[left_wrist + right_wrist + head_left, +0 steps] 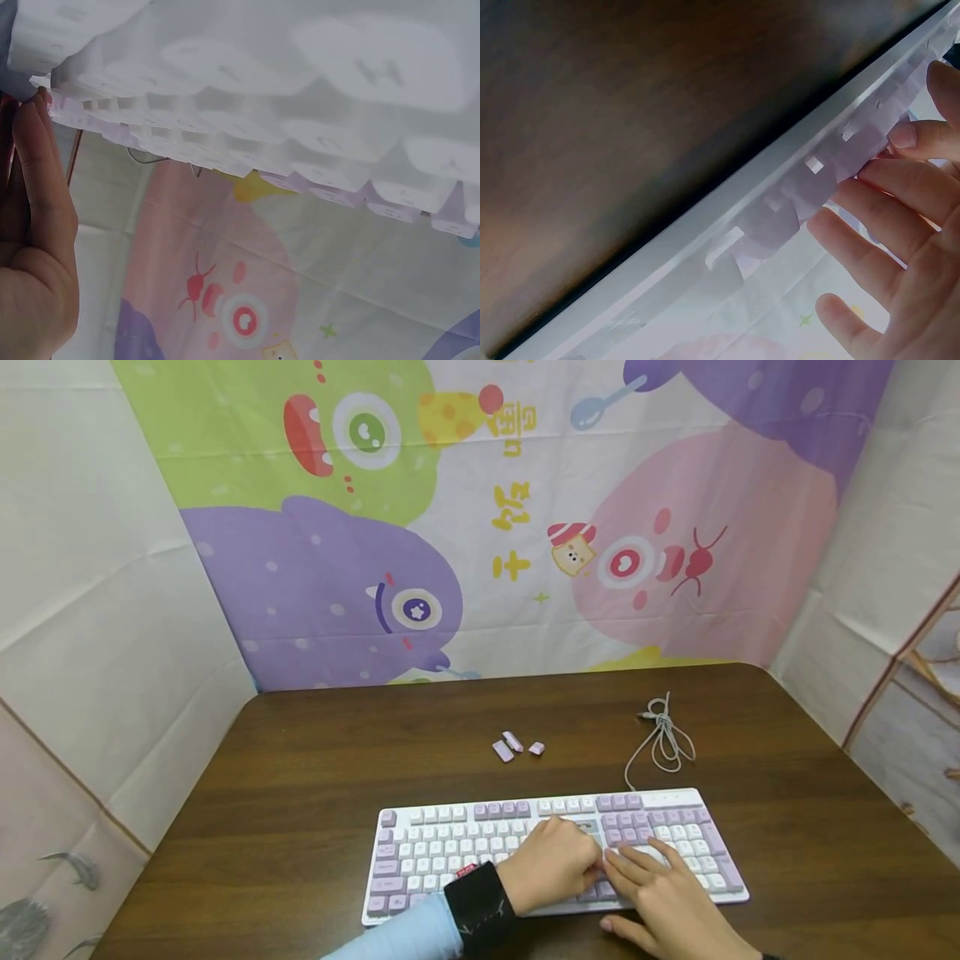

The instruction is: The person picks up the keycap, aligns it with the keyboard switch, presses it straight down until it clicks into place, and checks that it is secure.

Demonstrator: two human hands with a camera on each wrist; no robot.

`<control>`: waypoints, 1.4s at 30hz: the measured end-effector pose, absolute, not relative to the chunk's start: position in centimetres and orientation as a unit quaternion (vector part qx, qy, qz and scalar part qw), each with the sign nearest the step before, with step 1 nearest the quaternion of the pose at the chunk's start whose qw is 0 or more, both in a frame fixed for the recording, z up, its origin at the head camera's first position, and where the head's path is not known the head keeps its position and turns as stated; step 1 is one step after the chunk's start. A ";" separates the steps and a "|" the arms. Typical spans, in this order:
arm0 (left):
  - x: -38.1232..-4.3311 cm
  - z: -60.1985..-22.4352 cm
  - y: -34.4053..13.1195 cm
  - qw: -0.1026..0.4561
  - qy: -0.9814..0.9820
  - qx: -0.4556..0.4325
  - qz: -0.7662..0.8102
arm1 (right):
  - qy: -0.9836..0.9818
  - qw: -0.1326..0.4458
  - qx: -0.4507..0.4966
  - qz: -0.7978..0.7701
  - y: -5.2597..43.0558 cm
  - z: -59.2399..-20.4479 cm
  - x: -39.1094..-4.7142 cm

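A white and lilac keyboard (442, 845) lies across the front of the table. Over its right part, my left hand (555, 860) has its fingers bent down toward the keys. Their tips are mostly hidden, so whether they pinch a key is unclear. In the left wrist view that hand (41, 225) reaches to the key rows. My right hand (667, 893) rests on the keyboard just right of it, fingers extended and spread, tips close to the left hand's. The right wrist view has this hand's fingers (877, 255) against the lilac keys (769, 229) near the front edge.
Loose lilac keycaps (503, 751) lie behind the keyboard on the brown wooden table (337, 752). A coiled pale cable (663, 739) runs from the keyboard's back right. Beyond the table hangs a cartoon-printed cloth (517, 635). A black strap (480, 906) circles the left wrist.
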State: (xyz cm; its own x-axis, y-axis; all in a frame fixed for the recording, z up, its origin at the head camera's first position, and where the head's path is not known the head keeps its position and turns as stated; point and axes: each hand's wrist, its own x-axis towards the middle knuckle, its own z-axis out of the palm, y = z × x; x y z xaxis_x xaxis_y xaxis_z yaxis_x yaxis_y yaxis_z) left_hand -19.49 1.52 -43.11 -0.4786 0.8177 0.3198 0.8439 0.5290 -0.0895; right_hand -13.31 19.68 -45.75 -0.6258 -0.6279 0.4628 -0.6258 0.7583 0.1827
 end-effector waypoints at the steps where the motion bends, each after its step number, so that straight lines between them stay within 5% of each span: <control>1: -19.5 -43.1 1.5 0.165 -0.859 -0.484 -0.039 | -0.902 0.255 0.347 -0.002 19.7 -45.8 -13.3; 12: -19.5 -43.0 1.6 0.158 -0.859 -0.485 -0.043 | -0.897 0.261 0.356 0.006 19.8 -45.8 -13.5; 34: -21.2 -41.8 1.6 -0.020 -0.885 -0.442 -0.145 | -0.914 0.222 0.339 0.026 19.9 -45.5 -13.5; 42: -20.6 -42.2 1.9 0.030 -0.885 -0.452 -0.104 | -0.907 0.233 0.350 0.020 20.0 -45.8 -13.5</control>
State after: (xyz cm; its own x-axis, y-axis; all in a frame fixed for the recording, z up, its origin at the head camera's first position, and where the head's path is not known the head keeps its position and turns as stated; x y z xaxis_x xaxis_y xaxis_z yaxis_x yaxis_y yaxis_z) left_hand -20.56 1.85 -42.22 -0.5895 0.7943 0.1473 0.8068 0.5696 0.1571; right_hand -13.55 19.97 -45.78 -0.6473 -0.6251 0.4362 -0.6440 0.7546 0.1260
